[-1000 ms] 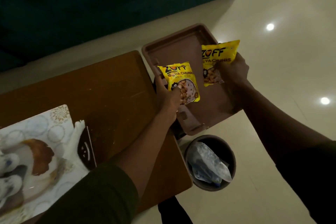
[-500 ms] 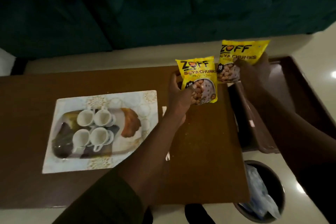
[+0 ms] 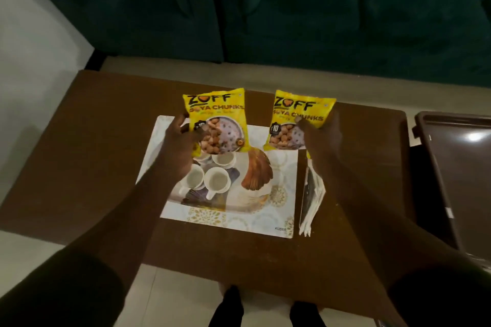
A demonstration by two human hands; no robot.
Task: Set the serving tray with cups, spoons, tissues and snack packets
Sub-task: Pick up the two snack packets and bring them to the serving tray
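A patterned white serving tray [image 3: 281, 194] lies on the brown table [image 3: 87, 162]. Several white cups [image 3: 216, 182] stand together on its left half. My left hand [image 3: 180, 141] grips a yellow soya chunks packet [image 3: 218, 117] above the cups at the tray's far left. My right hand [image 3: 318, 135] holds a second yellow packet [image 3: 297, 114] over the tray's far right corner. A stack of tissues [image 3: 312, 194] lies on the table just right of the tray, partly under my right forearm. No spoons are visible.
A brown plastic bin [image 3: 457, 180] stands against the table's right end. A dark green sofa [image 3: 265, 8] runs along the far side. Pale floor [image 3: 26, 61] shows at left, and my feet [image 3: 228, 308] are below the table's near edge.
Both hands have carried the two packets leftward from beside the brown bin to above the patterned tray. The view has swung left, bringing the tray to the centre.
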